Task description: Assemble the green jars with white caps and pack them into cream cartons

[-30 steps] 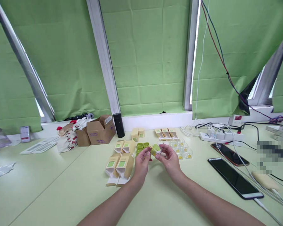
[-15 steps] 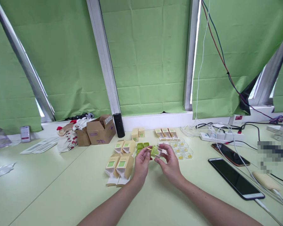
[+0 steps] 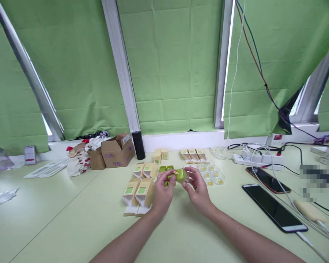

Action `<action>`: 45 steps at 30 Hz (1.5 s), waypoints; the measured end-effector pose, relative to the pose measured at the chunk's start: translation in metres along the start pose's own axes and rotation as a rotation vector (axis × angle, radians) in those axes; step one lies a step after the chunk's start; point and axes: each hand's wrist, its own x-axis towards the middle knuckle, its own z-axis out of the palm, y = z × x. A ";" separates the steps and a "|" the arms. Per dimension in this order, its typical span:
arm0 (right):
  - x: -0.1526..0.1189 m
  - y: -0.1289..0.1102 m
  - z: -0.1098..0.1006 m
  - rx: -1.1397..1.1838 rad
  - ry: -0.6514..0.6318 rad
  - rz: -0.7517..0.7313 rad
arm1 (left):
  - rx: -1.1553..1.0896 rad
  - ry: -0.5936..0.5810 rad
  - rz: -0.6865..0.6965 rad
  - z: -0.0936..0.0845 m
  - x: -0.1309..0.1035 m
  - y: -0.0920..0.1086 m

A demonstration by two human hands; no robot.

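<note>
A small glossy green cube-shaped container (image 3: 181, 175) is held up between my two hands above the table. My left hand (image 3: 164, 186) is closed, its thumb and fingers pinching the left end by a pale yellow piece. My right hand (image 3: 196, 186) grips the right side with thumb and fingertips, where a clear edge partly shows. Just behind my left hand are several green square cups (image 3: 162, 169), partly hidden by it. Several clear cups with yellow centres (image 3: 216, 175) stand beyond my right hand. Open cardboard boxes with green windows (image 3: 144, 191) lie left of my left hand.
More small boxes (image 3: 192, 155) stand farther back. A brown carton (image 3: 117, 151), a black cylinder (image 3: 138, 145) and a patterned bag (image 3: 79, 164) are at the back left. Two phones (image 3: 274, 207), a power strip (image 3: 256, 160) and cables lie on the right.
The container has turned between my fingers: its green face now shows toward me, where its clear part showed on the right before. Both hands stay in nearly the same place.
</note>
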 end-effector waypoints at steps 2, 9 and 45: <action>0.000 0.000 0.000 0.025 -0.019 0.015 | 0.031 0.009 0.021 -0.001 0.002 0.003; 0.002 0.001 0.000 0.033 -0.046 0.050 | 0.039 -0.020 0.044 -0.005 0.009 0.007; 0.011 0.004 -0.010 -0.323 -0.168 0.012 | 0.026 0.082 -0.017 -0.003 0.004 0.016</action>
